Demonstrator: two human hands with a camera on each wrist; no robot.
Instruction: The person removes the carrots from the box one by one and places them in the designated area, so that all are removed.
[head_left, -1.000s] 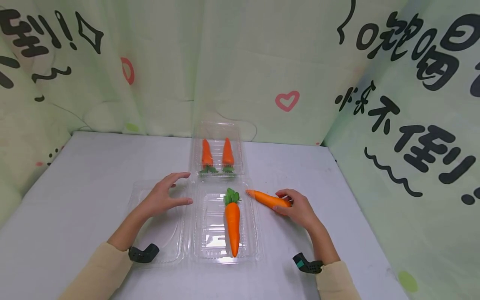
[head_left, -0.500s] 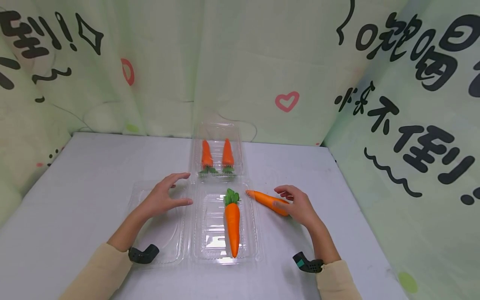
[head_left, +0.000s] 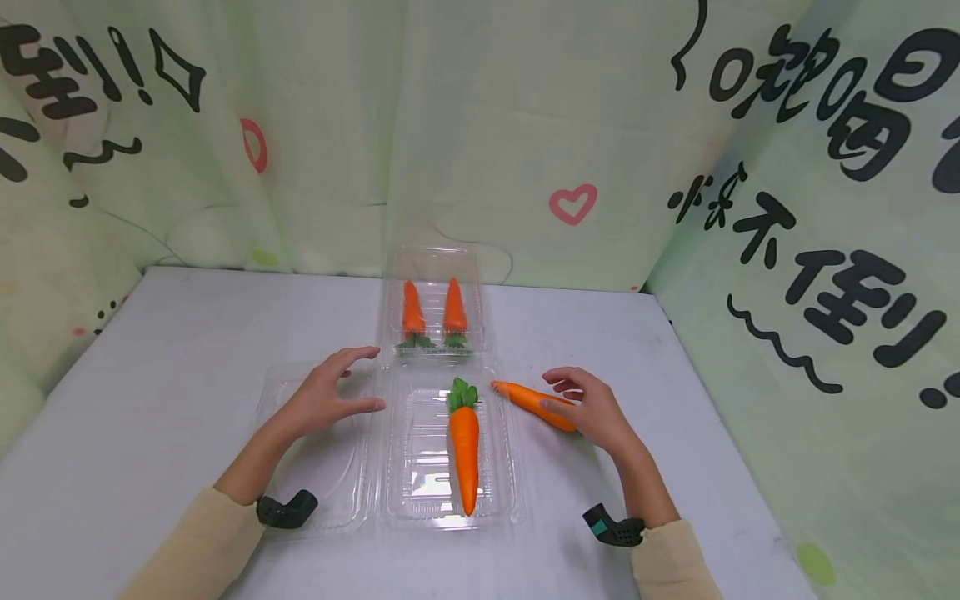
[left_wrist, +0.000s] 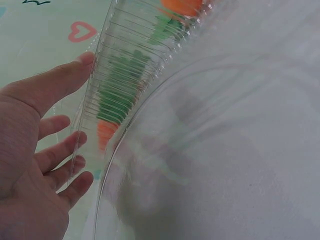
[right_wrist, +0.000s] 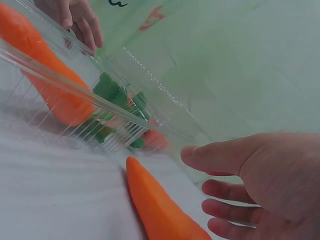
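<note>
A clear plastic clamshell box lies unfolded on the table, its lid flat to the left. One toy carrot rests inside, green leaves toward the back. My left hand hovers over the lid's far part, thumb and fingers spread and holding nothing. Right of the box, another carrot lies slanted on the table, tip toward the box. My right hand is over this carrot's thick end, hiding its leaves in the head view. In the right wrist view its fingers are loosely extended beside the carrot.
Behind the open box stands a second clear box with two carrots in it, leaves toward me. A pale green printed curtain hangs along the back and sides of the white table.
My right hand's fingers have lifted and shifted slightly left and away from the loose carrot, showing more of it. The left hand and the carrots stay where they were.
</note>
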